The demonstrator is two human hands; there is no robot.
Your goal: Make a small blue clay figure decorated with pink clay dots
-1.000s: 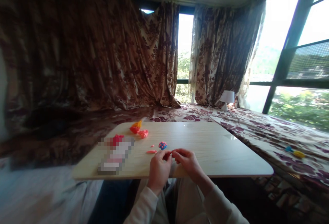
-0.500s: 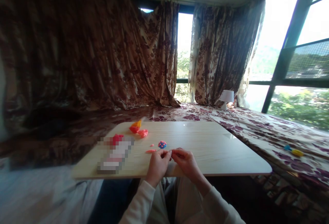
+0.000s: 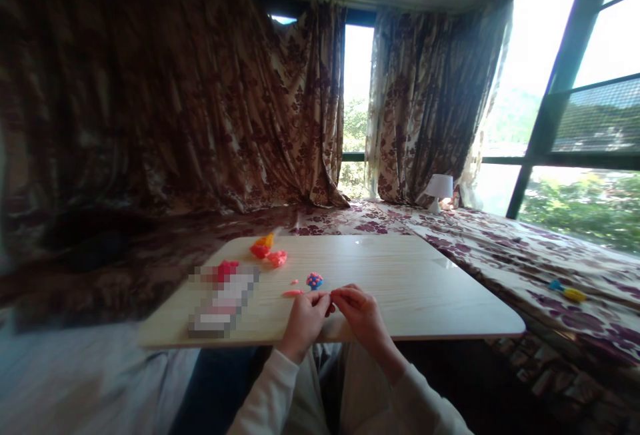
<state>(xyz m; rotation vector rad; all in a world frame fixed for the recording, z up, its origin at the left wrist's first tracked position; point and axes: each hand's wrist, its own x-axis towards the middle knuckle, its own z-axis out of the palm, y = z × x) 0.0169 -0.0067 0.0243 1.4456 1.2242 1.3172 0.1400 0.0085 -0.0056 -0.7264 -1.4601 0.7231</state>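
Observation:
Over the front part of the table, my left hand (image 3: 306, 318) and my right hand (image 3: 361, 312) meet with fingertips pinched together. Whatever is between them is too small or too hidden to make out. Just beyond my fingers stands a small blue clay mushroom (image 3: 315, 280) with pink dots on its cap. Left of it lies a pink clay strip (image 3: 293, 293), close to my left fingers, and a tiny pink clay bit (image 3: 295, 282).
The pale wooden table (image 3: 400, 275) has rounded corners. Red-and-orange wrappers (image 3: 262, 246), a pink crumpled piece (image 3: 276, 259), a dark pink lump (image 3: 227, 270) and a blurred-out flat object (image 3: 225, 305) lie on its left. A white lamp (image 3: 440, 187) and a yellow-and-blue item (image 3: 574, 295) sit beyond.
The view has shifted slightly. My hands stay pinched together in nearly the same place, with small finger movements, and more of the mushroom's blue stem shows.

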